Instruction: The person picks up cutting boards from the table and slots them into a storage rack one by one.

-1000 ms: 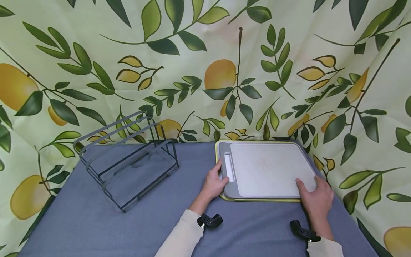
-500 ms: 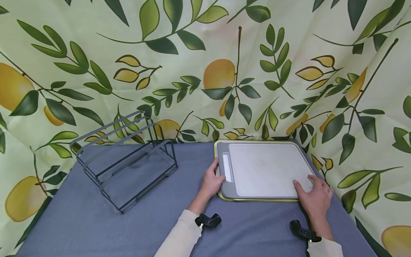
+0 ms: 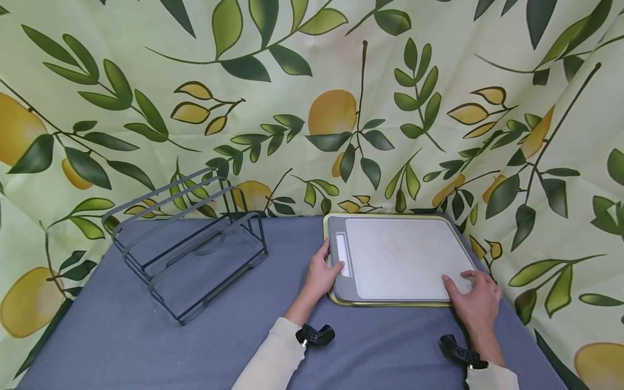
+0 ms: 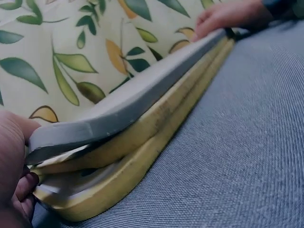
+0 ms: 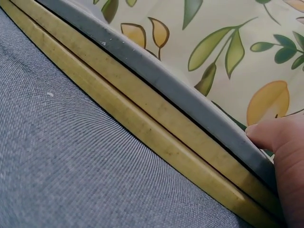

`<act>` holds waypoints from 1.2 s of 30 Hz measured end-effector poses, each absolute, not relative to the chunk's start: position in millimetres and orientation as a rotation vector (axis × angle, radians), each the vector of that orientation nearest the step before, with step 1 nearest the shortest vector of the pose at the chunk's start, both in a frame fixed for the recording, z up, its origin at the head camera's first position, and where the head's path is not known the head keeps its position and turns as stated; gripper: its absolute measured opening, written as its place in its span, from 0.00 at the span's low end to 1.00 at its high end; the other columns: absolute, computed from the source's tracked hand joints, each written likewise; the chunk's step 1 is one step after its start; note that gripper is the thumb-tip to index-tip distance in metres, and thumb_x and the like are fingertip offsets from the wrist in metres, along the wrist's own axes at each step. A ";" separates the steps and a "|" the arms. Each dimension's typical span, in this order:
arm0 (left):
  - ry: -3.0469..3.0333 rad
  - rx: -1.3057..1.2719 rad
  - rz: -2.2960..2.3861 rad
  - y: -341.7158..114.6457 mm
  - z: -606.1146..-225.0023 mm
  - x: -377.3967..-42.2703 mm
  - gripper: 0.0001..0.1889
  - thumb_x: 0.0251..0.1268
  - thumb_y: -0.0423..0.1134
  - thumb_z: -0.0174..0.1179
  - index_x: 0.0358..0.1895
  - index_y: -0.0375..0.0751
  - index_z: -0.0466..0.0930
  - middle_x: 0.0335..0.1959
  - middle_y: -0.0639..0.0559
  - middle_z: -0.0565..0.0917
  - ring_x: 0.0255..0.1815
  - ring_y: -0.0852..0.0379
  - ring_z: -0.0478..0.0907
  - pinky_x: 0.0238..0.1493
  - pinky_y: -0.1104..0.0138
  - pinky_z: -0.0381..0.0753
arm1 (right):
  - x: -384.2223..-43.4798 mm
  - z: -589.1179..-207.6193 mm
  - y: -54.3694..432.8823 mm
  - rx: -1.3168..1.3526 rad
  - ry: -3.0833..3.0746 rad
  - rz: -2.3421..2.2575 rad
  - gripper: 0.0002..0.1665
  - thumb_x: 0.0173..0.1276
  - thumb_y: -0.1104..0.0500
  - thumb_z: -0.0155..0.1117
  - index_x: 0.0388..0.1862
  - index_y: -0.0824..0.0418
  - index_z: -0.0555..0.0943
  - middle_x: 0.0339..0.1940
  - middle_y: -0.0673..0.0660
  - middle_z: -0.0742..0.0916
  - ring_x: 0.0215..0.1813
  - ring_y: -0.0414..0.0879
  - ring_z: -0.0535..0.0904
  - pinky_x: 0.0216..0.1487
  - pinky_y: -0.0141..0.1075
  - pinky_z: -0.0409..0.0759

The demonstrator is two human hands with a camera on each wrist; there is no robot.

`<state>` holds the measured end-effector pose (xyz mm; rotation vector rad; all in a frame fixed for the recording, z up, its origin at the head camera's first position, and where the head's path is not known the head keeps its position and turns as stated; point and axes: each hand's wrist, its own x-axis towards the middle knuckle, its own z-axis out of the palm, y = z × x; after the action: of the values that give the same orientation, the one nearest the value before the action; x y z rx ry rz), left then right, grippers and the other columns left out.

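Note:
A grey cutting board with a pale middle and a handle slot lies on top of two yellow-edged cutting boards. At the stack's left end, narrow gaps show between the boards. My left hand grips that end, thumb on the top board near the slot, fingertips low at the yellow edges in the left wrist view. At the front right corner, my right hand holds the stack. Its thumb rests on the grey board's front edge, and a bent finger touches the top near the right edge; the other fingers are partly hidden.
A dark wire rack stands on the left of the blue-grey cloth-covered table. A curtain with leaf and fruit print hangs close behind the boards and along the right side.
My right hand's fingers have shifted from the right edge slightly inward onto the top board. The left hand keeps its place at the slot end. The view has shifted slightly.

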<state>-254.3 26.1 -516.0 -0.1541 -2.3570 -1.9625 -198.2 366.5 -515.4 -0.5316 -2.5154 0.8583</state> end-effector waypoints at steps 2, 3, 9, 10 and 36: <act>-2.374 -0.136 -1.931 26.7 -515.6 -253.5 0.41 0.60 0.33 0.64 0.77 0.30 0.59 0.69 0.32 0.75 0.71 0.41 0.72 0.71 0.48 0.71 | -197.4 -515.6 365.4 -0.527 -2.510 0.866 0.30 0.65 0.47 0.69 0.53 0.70 0.76 0.67 0.75 0.73 0.70 0.73 0.59 0.67 0.65 0.57; -2.371 -0.136 -1.921 27.0 -515.8 -253.4 0.41 0.60 0.32 0.64 0.77 0.30 0.59 0.68 0.32 0.76 0.70 0.41 0.73 0.71 0.48 0.71 | -197.3 -515.5 365.1 -0.524 -2.506 0.869 0.30 0.64 0.48 0.69 0.53 0.71 0.76 0.67 0.75 0.73 0.70 0.73 0.59 0.67 0.65 0.57; -2.279 -0.115 -1.971 27.4 -518.4 -254.7 0.39 0.56 0.26 0.59 0.76 0.29 0.60 0.70 0.31 0.73 0.72 0.41 0.72 0.71 0.51 0.72 | -197.5 -515.1 363.1 -0.516 -2.503 0.866 0.32 0.63 0.47 0.70 0.55 0.70 0.75 0.66 0.74 0.74 0.71 0.73 0.58 0.66 0.66 0.58; -2.254 -0.111 -1.997 27.2 -518.7 -255.0 0.40 0.56 0.25 0.58 0.76 0.29 0.60 0.71 0.31 0.73 0.72 0.41 0.71 0.70 0.52 0.72 | -197.5 -515.1 362.5 -0.512 -2.505 0.866 0.33 0.63 0.47 0.70 0.56 0.70 0.75 0.66 0.74 0.74 0.72 0.72 0.58 0.67 0.66 0.58; -2.195 -0.072 -2.144 19.7 -520.2 -261.9 0.45 0.51 0.19 0.57 0.78 0.27 0.53 0.76 0.32 0.64 0.75 0.40 0.67 0.72 0.51 0.72 | -199.6 -514.7 354.3 -0.502 -2.502 0.859 0.37 0.64 0.47 0.67 0.65 0.69 0.73 0.66 0.75 0.74 0.69 0.71 0.61 0.67 0.65 0.60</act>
<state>-261.9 19.7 -520.2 -0.0719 -2.1954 -2.1441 -199.6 354.3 -514.7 -0.5016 -2.5015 0.8585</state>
